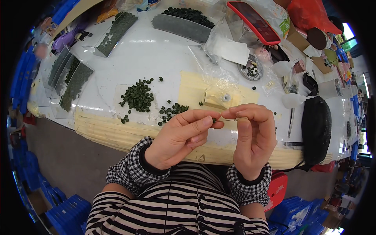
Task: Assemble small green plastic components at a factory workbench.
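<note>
Over the table's front edge, my left hand (pixel 178 135) pinches a small dark green part (pixel 214 121) between thumb and forefinger, most of it hidden by the fingertips. My right hand (pixel 255 137) is closed at thumb and forefinger on one end of a thin metal pin (pixel 227 120). The pin spans the gap between the hands and its other end meets the dark part; whether it is inside it I cannot tell. Beyond the fingers stands a yellow-wrapped block (pixel 213 98) with a white round fitting (pixel 226 98) on it. A loose heap of small dark green round parts (pixel 138 96) lies to the left, with a smaller heap (pixel 174 111) beside my left hand.
Clear trays of dark parts (pixel 116 33) stand at the far left, and a grey bin (pixel 180 28) at the back. A red-cased phone (pixel 254 22) leans at the back right. Tweezers (pixel 291 123) and a black bag (pixel 315 129) lie right. Yellow padding (pixel 105 131) lines the front edge.
</note>
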`<move>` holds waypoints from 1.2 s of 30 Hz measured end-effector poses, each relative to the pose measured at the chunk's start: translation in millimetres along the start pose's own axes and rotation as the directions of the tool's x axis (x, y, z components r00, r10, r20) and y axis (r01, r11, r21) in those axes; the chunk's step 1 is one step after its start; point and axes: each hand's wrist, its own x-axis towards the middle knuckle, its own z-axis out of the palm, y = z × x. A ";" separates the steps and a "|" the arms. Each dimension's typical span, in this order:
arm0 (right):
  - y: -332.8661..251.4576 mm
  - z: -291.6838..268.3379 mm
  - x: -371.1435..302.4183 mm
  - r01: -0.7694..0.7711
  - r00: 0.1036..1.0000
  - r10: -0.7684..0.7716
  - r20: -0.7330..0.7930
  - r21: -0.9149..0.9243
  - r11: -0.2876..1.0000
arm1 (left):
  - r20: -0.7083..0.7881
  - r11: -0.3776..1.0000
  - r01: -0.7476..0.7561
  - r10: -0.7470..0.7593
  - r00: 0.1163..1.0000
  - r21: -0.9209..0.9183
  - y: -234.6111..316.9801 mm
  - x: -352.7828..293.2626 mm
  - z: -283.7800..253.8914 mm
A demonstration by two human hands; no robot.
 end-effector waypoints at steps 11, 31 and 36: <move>3.3 -2.9 0.7 0.020 0.998 -0.018 0.052 -0.049 0.999 | -0.008 1.000 0.006 -0.006 1.000 0.026 0.7 -0.7 1.7; 24.0 -7.6 24.3 0.197 0.977 -0.205 0.063 -0.634 0.747 | 0.036 0.998 -0.025 0.027 0.999 -0.062 -0.6 -2.3 -9.4; 4.5 -28.1 13.5 0.080 0.995 -0.098 0.012 -0.681 0.728 | -0.010 1.000 -0.019 0.019 1.000 0.013 3.0 -4.6 -6.5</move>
